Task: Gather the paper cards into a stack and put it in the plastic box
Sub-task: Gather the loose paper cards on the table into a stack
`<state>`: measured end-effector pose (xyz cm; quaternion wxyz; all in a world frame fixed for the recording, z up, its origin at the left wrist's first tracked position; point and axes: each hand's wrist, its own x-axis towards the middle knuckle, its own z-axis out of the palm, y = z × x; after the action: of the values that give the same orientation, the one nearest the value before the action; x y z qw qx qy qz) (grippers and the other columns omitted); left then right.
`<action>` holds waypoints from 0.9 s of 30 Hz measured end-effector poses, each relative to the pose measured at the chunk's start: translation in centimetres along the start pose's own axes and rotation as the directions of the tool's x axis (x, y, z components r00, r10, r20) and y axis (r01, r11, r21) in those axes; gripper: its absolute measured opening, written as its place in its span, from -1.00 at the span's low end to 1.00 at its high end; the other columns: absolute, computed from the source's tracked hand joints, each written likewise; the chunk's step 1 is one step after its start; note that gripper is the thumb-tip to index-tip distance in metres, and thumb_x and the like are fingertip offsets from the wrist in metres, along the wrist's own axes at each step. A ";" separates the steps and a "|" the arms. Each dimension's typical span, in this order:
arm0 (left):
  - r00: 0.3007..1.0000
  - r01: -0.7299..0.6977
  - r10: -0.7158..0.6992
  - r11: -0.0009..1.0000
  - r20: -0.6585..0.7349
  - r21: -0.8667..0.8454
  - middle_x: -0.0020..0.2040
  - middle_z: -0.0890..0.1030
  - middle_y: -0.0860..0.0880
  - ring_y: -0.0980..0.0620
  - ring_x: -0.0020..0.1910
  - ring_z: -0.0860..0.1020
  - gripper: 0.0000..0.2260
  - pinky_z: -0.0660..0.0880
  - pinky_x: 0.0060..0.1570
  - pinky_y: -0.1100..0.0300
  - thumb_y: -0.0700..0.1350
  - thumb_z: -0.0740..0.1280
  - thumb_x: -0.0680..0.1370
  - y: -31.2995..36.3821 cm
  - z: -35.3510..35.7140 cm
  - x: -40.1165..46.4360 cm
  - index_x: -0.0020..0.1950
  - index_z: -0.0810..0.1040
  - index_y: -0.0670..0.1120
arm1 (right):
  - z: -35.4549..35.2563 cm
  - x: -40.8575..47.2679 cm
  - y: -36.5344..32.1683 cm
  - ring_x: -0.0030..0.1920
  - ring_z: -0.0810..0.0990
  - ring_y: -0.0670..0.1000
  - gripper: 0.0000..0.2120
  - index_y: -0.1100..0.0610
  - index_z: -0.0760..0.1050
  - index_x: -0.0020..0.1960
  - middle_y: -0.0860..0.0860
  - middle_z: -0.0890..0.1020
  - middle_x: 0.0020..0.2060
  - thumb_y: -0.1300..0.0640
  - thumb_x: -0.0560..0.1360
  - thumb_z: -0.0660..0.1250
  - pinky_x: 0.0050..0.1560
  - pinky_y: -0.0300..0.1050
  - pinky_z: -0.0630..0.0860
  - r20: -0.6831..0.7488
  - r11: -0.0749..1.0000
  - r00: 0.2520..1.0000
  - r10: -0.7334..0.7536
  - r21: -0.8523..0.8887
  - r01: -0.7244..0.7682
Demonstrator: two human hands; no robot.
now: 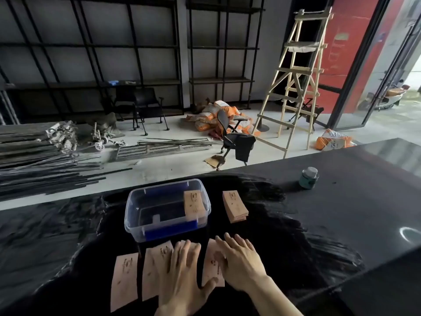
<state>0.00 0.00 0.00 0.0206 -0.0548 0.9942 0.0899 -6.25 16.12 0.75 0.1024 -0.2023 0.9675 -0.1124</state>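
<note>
one stack [194, 205] sits boxed; both hands, left [182, 270] and right [239, 263], lie flat, fingers spread, on loose cards [124, 277] under them.

Box [145, 226] on worktop [341, 213], centre. One card stack [194, 205] in box, right end. Second stack [235, 206] on worktop just right of box. Loose cards [124, 279] in a row in front of box; both hands flat on them, left hand [182, 272], right hand [240, 262]. Jar [309, 178] far right, behind.
</note>
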 end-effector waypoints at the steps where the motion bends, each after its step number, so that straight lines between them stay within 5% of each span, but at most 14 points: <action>1: 0.999 0.015 -0.014 1.000 0.052 -0.016 0.63 0.29 -0.07 -0.15 0.60 0.26 -0.14 -0.05 0.50 -0.11 0.52 0.11 0.39 0.0 0.0 0.0 0.57 0.37 0.06 | 0.3 -0.2 0.2 0.62 0.09 0.15 -0.43 -0.10 0.09 0.62 0.01 0.18 0.64 -0.22 0.64 -0.12 0.59 0.13 0.05 0.007 1.000 1.000 -0.012 -0.003 0.012; 4: 0.995 0.044 -0.045 0.999 0.094 0.008 0.40 0.60 -0.09 -0.15 0.38 0.57 -0.14 -0.25 0.53 -0.02 0.57 -0.02 0.42 0.1 0.3 -0.4 0.32 0.66 0.01 | 1.3 -0.2 0.8 0.62 0.06 0.15 -0.45 -0.01 0.10 0.62 0.04 0.14 0.64 -0.14 0.68 0.01 0.60 0.13 0.05 0.025 0.998 0.999 -0.030 -0.049 0.031; 6: 0.997 0.004 -0.003 1.000 0.073 -0.014 0.27 0.69 -0.09 -0.16 0.25 0.66 -0.12 -0.11 0.53 -0.05 0.60 -0.06 0.40 0.0 1.3 -0.4 0.20 0.72 0.01 | 1.9 -0.2 1.1 0.63 0.03 0.16 -0.41 0.05 0.11 0.63 0.07 0.12 0.65 -0.12 0.67 0.12 0.60 0.12 0.03 0.028 0.996 0.998 -0.049 -0.074 0.051; 8: 0.999 -0.016 0.017 0.999 0.046 -0.034 0.43 0.58 -0.12 -0.19 0.43 0.52 -0.07 0.06 0.51 -0.13 0.63 -0.10 0.38 0.3 1.5 -0.5 0.34 0.63 0.05 | 2.3 -0.3 1.1 0.60 0.13 0.19 -0.40 0.12 0.25 0.58 0.12 0.24 0.60 -0.09 0.61 0.24 0.59 0.12 0.12 0.020 0.993 0.999 -0.050 -0.106 0.052; 10: 1.000 -0.011 0.012 0.999 0.025 -0.042 0.66 0.22 -0.08 -0.15 0.65 0.12 0.01 -0.06 0.58 -0.18 0.66 -0.19 0.31 0.5 1.7 -0.5 0.56 0.34 0.12 | 2.9 -0.2 1.2 0.44 0.44 0.23 -0.49 0.16 0.55 0.35 0.13 0.53 0.36 -0.08 0.48 0.39 0.45 0.14 0.40 -0.042 0.991 0.996 -0.073 -0.115 0.068; 13: 0.996 0.029 -0.018 0.992 0.091 -0.124 0.69 -0.02 0.00 -0.06 0.66 -0.12 -0.13 -0.11 0.63 -0.16 0.55 0.08 0.41 1.2 1.0 -0.5 0.61 0.17 0.11 | 3.2 -0.3 1.3 0.10 0.62 0.10 -0.64 0.09 0.66 0.03 0.03 0.61 0.01 -0.13 0.37 0.44 0.22 0.00 0.59 -0.184 0.992 0.979 -0.082 -0.115 0.061; 17: 0.995 0.050 -0.024 0.959 0.095 -0.277 0.65 0.11 0.09 0.01 0.64 -0.06 -0.36 -0.04 0.64 -0.08 0.28 0.38 0.44 1.8 1.0 0.3 0.46 0.38 0.09 | 2.4 -0.1 1.5 0.21 0.54 0.09 -0.50 0.07 0.51 0.29 0.04 0.54 0.15 -0.21 0.47 0.32 0.33 -0.05 0.45 -0.218 0.996 0.974 -0.067 -0.078 0.051; 19: 0.997 0.050 -0.026 0.935 0.071 -0.351 0.63 0.18 0.10 0.03 0.63 -0.02 -0.44 -0.04 0.64 -0.04 0.19 0.45 0.46 2.0 1.0 0.9 0.42 0.42 0.11 | 2.1 0.0 1.9 0.36 0.44 0.09 -0.33 0.04 0.27 0.53 0.05 0.45 0.32 -0.22 0.52 0.30 0.41 -0.05 0.38 -0.220 0.998 0.973 -0.067 -0.021 0.064; 22: 1.000 -0.003 -0.003 0.935 -0.014 -0.354 0.59 0.24 0.11 0.05 0.63 0.01 -0.52 -0.06 0.65 0.00 0.07 0.44 0.53 2.2 0.5 1.4 0.41 0.38 0.15 | 1.7 0.1 2.7 0.57 0.20 0.06 -0.26 -0.04 0.03 0.64 0.02 0.24 0.57 -0.13 0.58 0.30 0.52 -0.03 0.27 -0.248 0.989 0.961 -0.121 0.053 0.139; 27: 0.987 -0.117 0.054 0.891 -0.153 -0.439 0.43 0.43 0.23 0.19 0.49 0.27 -0.66 0.17 0.58 0.02 0.12 0.32 0.55 1.5 0.1 1.0 0.33 0.45 0.23 | 2.3 0.2 3.5 0.52 0.32 0.08 -0.44 -0.06 0.31 0.52 -0.04 0.48 0.41 0.06 0.55 0.32 0.38 0.04 0.48 -0.269 0.961 0.926 -0.267 -0.007 0.275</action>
<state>-1.16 1.35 0.12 -0.0646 -0.0201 0.9476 0.3122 -7.15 18.74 -2.36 -0.0423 -0.3154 0.9333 -0.1664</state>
